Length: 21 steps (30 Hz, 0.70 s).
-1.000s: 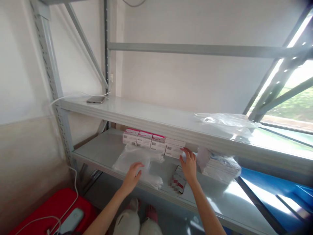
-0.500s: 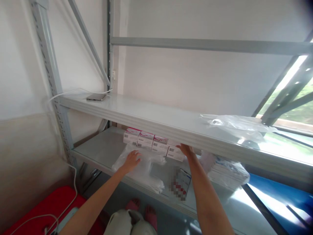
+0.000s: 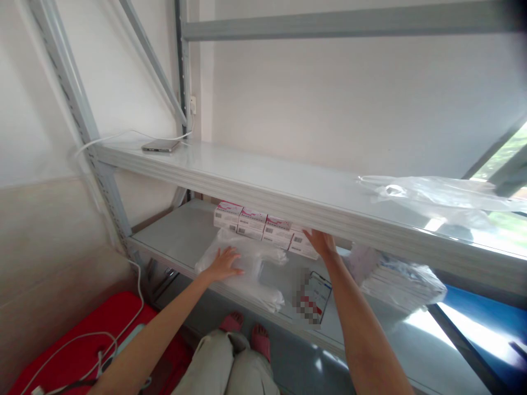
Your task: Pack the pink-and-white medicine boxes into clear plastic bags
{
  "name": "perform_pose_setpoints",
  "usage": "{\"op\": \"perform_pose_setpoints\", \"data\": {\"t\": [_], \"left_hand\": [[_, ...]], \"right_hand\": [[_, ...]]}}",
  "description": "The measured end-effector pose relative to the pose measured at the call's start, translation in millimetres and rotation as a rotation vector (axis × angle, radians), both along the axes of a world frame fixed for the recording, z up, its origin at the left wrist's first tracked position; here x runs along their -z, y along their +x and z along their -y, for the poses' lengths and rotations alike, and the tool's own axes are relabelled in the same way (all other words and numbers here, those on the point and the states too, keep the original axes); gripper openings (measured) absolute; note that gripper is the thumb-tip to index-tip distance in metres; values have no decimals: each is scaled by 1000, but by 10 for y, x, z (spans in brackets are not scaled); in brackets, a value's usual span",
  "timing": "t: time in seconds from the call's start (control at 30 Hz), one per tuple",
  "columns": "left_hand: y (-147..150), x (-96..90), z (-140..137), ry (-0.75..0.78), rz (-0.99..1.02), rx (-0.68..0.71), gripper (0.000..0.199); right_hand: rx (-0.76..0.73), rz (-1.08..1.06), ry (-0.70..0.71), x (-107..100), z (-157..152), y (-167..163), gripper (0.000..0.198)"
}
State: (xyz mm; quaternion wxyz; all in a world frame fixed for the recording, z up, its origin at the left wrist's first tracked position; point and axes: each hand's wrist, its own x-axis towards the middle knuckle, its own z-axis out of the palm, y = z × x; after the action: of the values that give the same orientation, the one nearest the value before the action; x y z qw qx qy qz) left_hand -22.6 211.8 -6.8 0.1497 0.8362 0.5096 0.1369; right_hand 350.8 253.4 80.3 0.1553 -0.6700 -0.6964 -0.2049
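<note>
My left hand (image 3: 224, 264) lies with spread fingers on a flat pile of clear plastic bags (image 3: 249, 274) on the lower shelf. Behind the bags stands a row of several small white cartons (image 3: 251, 224) with pink-red tops and barcodes. At the row's right end, my right hand (image 3: 321, 243) has its thumb against the front of the last carton (image 3: 303, 245). Its other fingers reach under the upper shelf and are partly hidden; the hand appears closed around that carton. A phone with its screen lit (image 3: 320, 296) lies between the bags and my right forearm.
The upper shelf (image 3: 247, 167) overhangs the cartons. On it are another phone (image 3: 161, 145) at left and a clear plastic bag (image 3: 428, 192) at right. A plastic-wrapped bundle (image 3: 399, 280) sits right of my forearm. A red stool-like object (image 3: 82, 340) with cables stands at lower left.
The camera view has tilted down and shifted slightly. Both hands keep nearly the same places on the bags and at the end carton; the left fingers look more spread.
</note>
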Motion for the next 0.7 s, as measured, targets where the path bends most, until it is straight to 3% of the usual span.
{"op": "perform_pose_setpoints", "data": {"t": [0.1, 0.2, 0.27, 0.37, 0.43, 0.57, 0.7], "left_hand": [[126, -27, 53, 68, -9, -95, 40], [333, -97, 90, 192, -23, -192, 45], [457, -145, 99, 226, -58, -172, 44], [546, -182, 85, 154, -126, -97, 23], [546, -178, 67, 86, -141, -108, 18], [538, -150, 63, 51, -114, -222, 34], [651, -163, 115, 28, -129, -299, 56]], "right_hand": [[-74, 85, -29, 76, 140, -240, 45], [-260, 170, -72, 166, 252, -526, 54], [-364, 195, -90, 231, 301, -698, 54], [-412, 153, -97, 349, 385, -921, 46], [-318, 49, -70, 448, 473, -1056, 45], [109, -280, -14, 614, 752, -1201, 59], [384, -538, 87, 654, 1252, -958, 79]]}}
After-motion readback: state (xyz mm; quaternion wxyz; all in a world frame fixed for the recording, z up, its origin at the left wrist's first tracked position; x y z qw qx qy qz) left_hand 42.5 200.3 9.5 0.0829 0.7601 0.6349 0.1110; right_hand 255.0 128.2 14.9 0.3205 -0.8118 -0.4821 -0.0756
